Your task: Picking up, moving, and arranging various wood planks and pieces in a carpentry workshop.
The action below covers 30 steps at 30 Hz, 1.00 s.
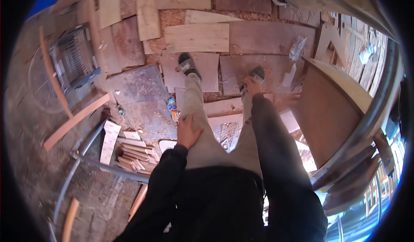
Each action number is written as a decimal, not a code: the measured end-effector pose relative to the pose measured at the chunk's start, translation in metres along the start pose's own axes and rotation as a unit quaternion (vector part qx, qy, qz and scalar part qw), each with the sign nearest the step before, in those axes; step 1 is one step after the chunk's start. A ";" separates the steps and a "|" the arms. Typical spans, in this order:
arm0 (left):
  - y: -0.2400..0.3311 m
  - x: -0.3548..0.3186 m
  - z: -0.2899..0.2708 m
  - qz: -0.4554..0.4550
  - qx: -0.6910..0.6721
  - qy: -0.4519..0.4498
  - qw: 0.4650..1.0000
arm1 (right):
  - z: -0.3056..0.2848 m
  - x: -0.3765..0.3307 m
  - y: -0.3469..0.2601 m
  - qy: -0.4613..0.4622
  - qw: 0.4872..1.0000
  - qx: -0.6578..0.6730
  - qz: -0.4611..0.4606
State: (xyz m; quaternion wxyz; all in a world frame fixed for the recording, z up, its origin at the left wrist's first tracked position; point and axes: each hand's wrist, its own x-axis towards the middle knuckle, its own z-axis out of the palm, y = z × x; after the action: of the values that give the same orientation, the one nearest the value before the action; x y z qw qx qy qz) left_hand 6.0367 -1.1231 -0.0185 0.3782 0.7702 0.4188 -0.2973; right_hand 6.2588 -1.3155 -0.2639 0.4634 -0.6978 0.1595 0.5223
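My left hand (186, 131) lies on my left trouser leg (194, 106), around the knee, with its fingers stretched out and nothing held. Farther out, my right hand (253, 87) reaches down along the right leg, close to the dark right shoe (258, 73). Its fingers look bent together, and what they hold, if anything, is hidden. The left shoe (187, 63) rests on a wooden board (209, 71). Beside the left shin lies a small blue and orange packet (172, 108).
Flat boards (196, 37) and sawdust cover the floor ahead. A round wire fan guard (43, 82) stands left, near a curved wooden strip (77, 121). Wood offcuts (136, 153) are heaped at lower left by a metal tube (114, 168). A large brown panel (327, 112) rises right. Another person's leg (336, 0) shows at upper right.
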 end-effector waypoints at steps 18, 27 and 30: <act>-0.071 0.075 -0.092 -0.061 -0.024 -0.007 0.998 | 0.223 0.328 -0.101 0.031 0.656 -0.700 -0.279; -0.056 0.049 -0.073 -0.050 -0.102 0.002 0.994 | 0.203 0.224 -0.141 -0.193 0.592 -0.718 -0.312; -0.064 0.004 -0.036 -0.156 -0.271 0.084 0.946 | 0.211 0.219 -0.123 -0.225 0.641 -0.660 -0.321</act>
State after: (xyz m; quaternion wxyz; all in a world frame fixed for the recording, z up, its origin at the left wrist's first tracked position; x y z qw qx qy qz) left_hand 5.9876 -1.0686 -0.0234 0.4850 0.5863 0.6282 -0.1622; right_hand 6.3118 -1.0227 -0.4024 0.0402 -0.6868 -0.5710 0.4480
